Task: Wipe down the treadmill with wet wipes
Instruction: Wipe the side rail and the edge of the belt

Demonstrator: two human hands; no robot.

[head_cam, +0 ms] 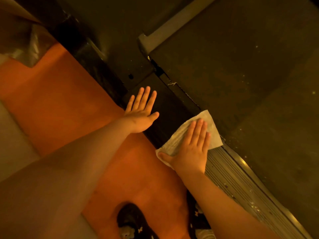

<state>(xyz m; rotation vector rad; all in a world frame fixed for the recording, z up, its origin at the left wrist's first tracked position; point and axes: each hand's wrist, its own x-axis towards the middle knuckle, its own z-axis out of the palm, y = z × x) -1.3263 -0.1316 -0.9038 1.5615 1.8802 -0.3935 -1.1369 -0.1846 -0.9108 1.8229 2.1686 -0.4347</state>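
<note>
Two hands, both flat. Right hand (193,149): fingers straight and together, pressing wet wipe (213,133) onto treadmill side rail (229,183), one wipe corner showing beyond the fingertips. Left hand (140,116): fingers straight, slightly spread, resting on black cover (169,107). Step judged: rail wiping. Next move: slide the wipe along the ribs with even pressure.

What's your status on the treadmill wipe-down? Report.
Left hand flat on black side cover, empty. Right hand pressing wet wipe flat at end of ribbed side rail. Nothing in the way.
</note>
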